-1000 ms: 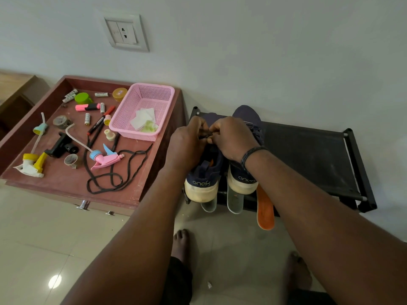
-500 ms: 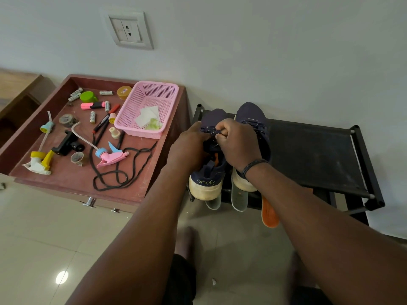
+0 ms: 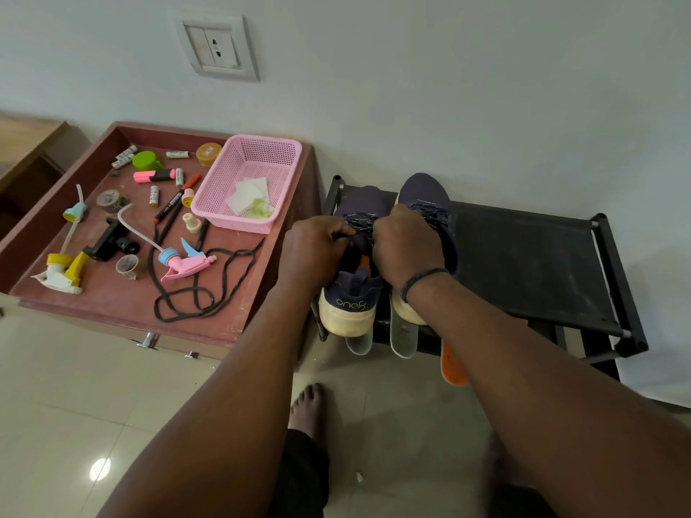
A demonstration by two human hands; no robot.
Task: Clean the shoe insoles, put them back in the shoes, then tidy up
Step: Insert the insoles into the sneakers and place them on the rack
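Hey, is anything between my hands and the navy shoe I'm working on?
Nothing visible is. Your left hand and right hand both already grip the laces and tongue of the left navy knit shoe on the black rack; no object sits between them.

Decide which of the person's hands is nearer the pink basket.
Left. The left hand is just right of the pink basket; the right hand is farther right, beyond the left hand.

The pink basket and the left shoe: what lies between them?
In the head view, only the raised brown edge of the drawer and the black rack's end rail separate the pink basket from the left shoe.
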